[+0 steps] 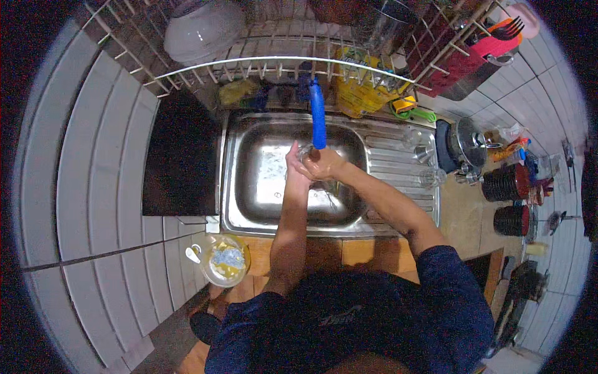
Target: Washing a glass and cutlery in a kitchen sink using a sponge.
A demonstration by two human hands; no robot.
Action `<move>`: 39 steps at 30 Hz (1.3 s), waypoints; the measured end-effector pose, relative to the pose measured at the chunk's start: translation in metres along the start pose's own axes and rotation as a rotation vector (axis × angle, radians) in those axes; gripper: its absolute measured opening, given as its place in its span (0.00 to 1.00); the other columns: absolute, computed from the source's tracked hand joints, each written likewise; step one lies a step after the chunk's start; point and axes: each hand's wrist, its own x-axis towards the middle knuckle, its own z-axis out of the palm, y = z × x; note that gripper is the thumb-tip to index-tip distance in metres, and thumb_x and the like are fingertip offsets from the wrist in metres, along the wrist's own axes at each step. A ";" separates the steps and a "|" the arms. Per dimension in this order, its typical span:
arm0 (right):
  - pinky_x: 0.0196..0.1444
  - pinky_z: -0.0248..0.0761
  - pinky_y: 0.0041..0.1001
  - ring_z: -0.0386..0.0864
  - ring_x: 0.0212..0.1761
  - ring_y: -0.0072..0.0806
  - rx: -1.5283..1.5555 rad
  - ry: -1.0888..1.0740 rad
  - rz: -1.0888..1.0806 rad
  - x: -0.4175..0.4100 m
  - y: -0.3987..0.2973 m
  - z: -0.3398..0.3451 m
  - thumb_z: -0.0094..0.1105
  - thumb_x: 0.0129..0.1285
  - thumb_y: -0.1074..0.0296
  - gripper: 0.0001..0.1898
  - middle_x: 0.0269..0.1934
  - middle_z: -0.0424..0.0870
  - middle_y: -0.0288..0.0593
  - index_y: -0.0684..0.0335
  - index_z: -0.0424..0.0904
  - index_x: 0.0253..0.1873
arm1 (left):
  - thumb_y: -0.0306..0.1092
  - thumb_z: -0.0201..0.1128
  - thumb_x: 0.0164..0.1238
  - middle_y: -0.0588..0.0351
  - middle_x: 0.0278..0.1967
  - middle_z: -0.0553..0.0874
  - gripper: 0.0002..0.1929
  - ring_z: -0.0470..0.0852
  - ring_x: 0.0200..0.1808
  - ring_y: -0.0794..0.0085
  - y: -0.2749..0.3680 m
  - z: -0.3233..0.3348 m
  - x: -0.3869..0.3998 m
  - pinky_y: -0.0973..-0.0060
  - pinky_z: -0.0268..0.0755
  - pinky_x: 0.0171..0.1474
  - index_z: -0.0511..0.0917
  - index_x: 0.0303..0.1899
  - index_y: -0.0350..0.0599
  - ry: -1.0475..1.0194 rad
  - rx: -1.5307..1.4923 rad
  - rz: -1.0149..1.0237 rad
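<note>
Over the stainless steel sink basin (261, 187), my two hands meet just below the blue faucet spout (318, 114). My left hand (297, 164) cups a small clear object, apparently a drinking glass (306, 152), from the left, its thumb pointing up. Curled against the same glass from the right is my right hand (327, 164), which hides much of it. Water shows beneath the hands. On the ribbed drainboard to the right stand a clear glass (433, 178) and a small metal cup (423, 154).
A white wire dish rack (280, 58) overhangs the sink's back, holding a white bowl (203, 32). Behind the sink are a yellow pouch (359, 93) and a sponge (404, 104). A lidded pot (469, 140) stands right. A waste-filled clear container (226, 278) is at lower left.
</note>
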 end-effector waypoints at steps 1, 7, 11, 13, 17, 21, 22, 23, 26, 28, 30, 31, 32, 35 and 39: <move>0.47 0.71 0.40 0.79 0.38 0.45 0.145 0.028 0.033 -0.003 -0.005 -0.001 0.52 0.60 0.49 0.24 0.40 0.81 0.50 0.66 0.75 0.49 | 0.62 0.52 0.60 0.43 0.39 0.79 0.33 0.78 0.41 0.56 -0.002 -0.005 0.006 0.59 0.69 0.50 0.69 0.47 0.34 -0.001 0.001 -0.006; 0.26 0.69 0.38 0.78 0.28 0.44 0.194 0.560 0.322 -0.008 -0.045 -0.002 0.60 0.55 0.54 0.15 0.26 0.80 0.47 0.63 0.78 0.34 | 0.62 0.50 0.60 0.44 0.37 0.79 0.33 0.78 0.40 0.56 -0.006 -0.034 0.036 0.60 0.70 0.50 0.71 0.43 0.32 -0.125 0.057 0.124; 0.31 0.70 0.43 0.78 0.24 0.49 0.243 0.799 0.423 0.001 -0.049 -0.006 0.57 0.55 0.54 0.15 0.21 0.80 0.49 0.63 0.78 0.31 | 0.62 0.50 0.60 0.44 0.37 0.79 0.32 0.78 0.40 0.54 -0.015 -0.036 0.032 0.59 0.70 0.50 0.71 0.43 0.33 -0.070 -0.005 0.125; 0.31 0.70 0.42 0.79 0.27 0.50 0.083 0.721 0.545 0.000 -0.046 -0.007 0.57 0.56 0.54 0.16 0.23 0.80 0.53 0.63 0.79 0.29 | 0.61 0.49 0.60 0.43 0.37 0.79 0.32 0.78 0.40 0.53 -0.017 -0.032 0.028 0.59 0.70 0.50 0.71 0.42 0.33 -0.032 -0.021 0.129; 0.29 0.70 0.42 0.78 0.25 0.50 0.000 0.740 0.514 -0.004 -0.048 -0.003 0.58 0.55 0.52 0.18 0.22 0.80 0.54 0.62 0.79 0.24 | 0.61 0.49 0.60 0.42 0.36 0.79 0.31 0.78 0.40 0.52 -0.015 -0.019 0.020 0.57 0.70 0.50 0.72 0.42 0.34 0.017 -0.053 0.141; 0.25 0.70 0.39 0.77 0.19 0.46 -0.033 0.986 0.436 0.000 -0.061 0.003 0.61 0.54 0.50 0.20 0.18 0.78 0.53 0.63 0.78 0.20 | 0.61 0.49 0.60 0.41 0.35 0.79 0.31 0.78 0.39 0.50 -0.011 -0.011 0.011 0.56 0.70 0.50 0.72 0.42 0.35 0.059 -0.083 0.151; 0.24 0.70 0.38 0.77 0.18 0.44 0.010 0.982 0.473 0.000 -0.063 0.003 0.62 0.53 0.50 0.21 0.18 0.77 0.52 0.63 0.78 0.19 | 0.61 0.49 0.59 0.41 0.35 0.79 0.31 0.78 0.39 0.50 -0.009 -0.010 0.009 0.56 0.70 0.50 0.72 0.42 0.35 0.069 -0.088 0.154; 0.24 0.70 0.38 0.77 0.18 0.44 0.016 0.992 0.429 0.000 -0.064 0.002 0.62 0.53 0.50 0.21 0.18 0.77 0.52 0.63 0.78 0.19 | 0.61 0.49 0.59 0.41 0.35 0.80 0.30 0.78 0.39 0.50 -0.008 -0.008 0.007 0.56 0.69 0.50 0.72 0.42 0.35 0.080 -0.094 0.159; 0.23 0.70 0.34 0.77 0.18 0.41 -0.006 0.928 0.330 -0.010 -0.060 -0.004 0.62 0.55 0.52 0.20 0.17 0.78 0.51 0.64 0.78 0.20 | 0.61 0.48 0.59 0.40 0.35 0.80 0.30 0.78 0.39 0.48 -0.005 -0.006 0.004 0.55 0.69 0.50 0.72 0.42 0.36 0.105 -0.101 0.176; 0.23 0.69 0.32 0.76 0.18 0.40 0.220 0.646 0.052 -0.021 -0.051 -0.009 0.62 0.56 0.56 0.18 0.18 0.78 0.51 0.66 0.79 0.22 | 0.60 0.48 0.59 0.39 0.34 0.80 0.30 0.78 0.39 0.48 -0.004 -0.005 0.005 0.54 0.69 0.50 0.73 0.41 0.36 0.110 -0.116 0.189; 0.27 0.71 0.31 0.79 0.21 0.39 0.271 0.606 0.126 -0.024 -0.043 -0.008 0.61 0.57 0.57 0.15 0.21 0.80 0.50 0.65 0.81 0.28 | 0.61 0.49 0.59 0.44 0.32 0.79 0.29 0.78 0.38 0.54 -0.003 -0.003 0.008 0.59 0.71 0.47 0.71 0.39 0.36 0.111 -0.122 0.139; 0.31 0.72 0.30 0.81 0.25 0.37 0.313 0.636 0.146 -0.026 -0.039 -0.006 0.60 0.57 0.58 0.13 0.24 0.82 0.49 0.64 0.84 0.35 | 0.61 0.50 0.58 0.49 0.31 0.78 0.29 0.79 0.36 0.59 -0.002 -0.001 0.009 0.63 0.72 0.44 0.70 0.37 0.36 0.132 -0.135 0.055; 0.31 0.72 0.30 0.81 0.25 0.37 0.310 0.597 0.212 -0.026 -0.035 -0.004 0.60 0.57 0.58 0.13 0.24 0.82 0.49 0.64 0.84 0.35 | 0.62 0.52 0.56 0.50 0.29 0.78 0.29 0.79 0.33 0.60 -0.002 0.000 0.010 0.62 0.73 0.41 0.70 0.36 0.38 0.100 -0.119 0.045; 0.26 0.71 0.22 0.78 0.22 0.22 0.703 0.870 0.288 -0.027 -0.029 0.005 0.58 0.58 0.72 0.08 0.22 0.82 0.41 0.71 0.81 0.30 | 0.63 0.53 0.55 0.52 0.29 0.78 0.28 0.79 0.31 0.61 -0.001 0.007 0.012 0.65 0.73 0.39 0.70 0.36 0.40 0.035 -0.151 0.001; 0.34 0.73 0.19 0.78 0.32 0.18 0.793 0.887 0.347 -0.035 -0.036 0.010 0.52 0.61 0.75 0.07 0.30 0.83 0.39 0.70 0.81 0.38 | 0.53 0.58 0.58 0.57 0.22 0.76 0.19 0.76 0.22 0.67 -0.010 0.016 0.012 0.72 0.69 0.21 0.70 0.36 0.46 -0.003 -0.047 0.224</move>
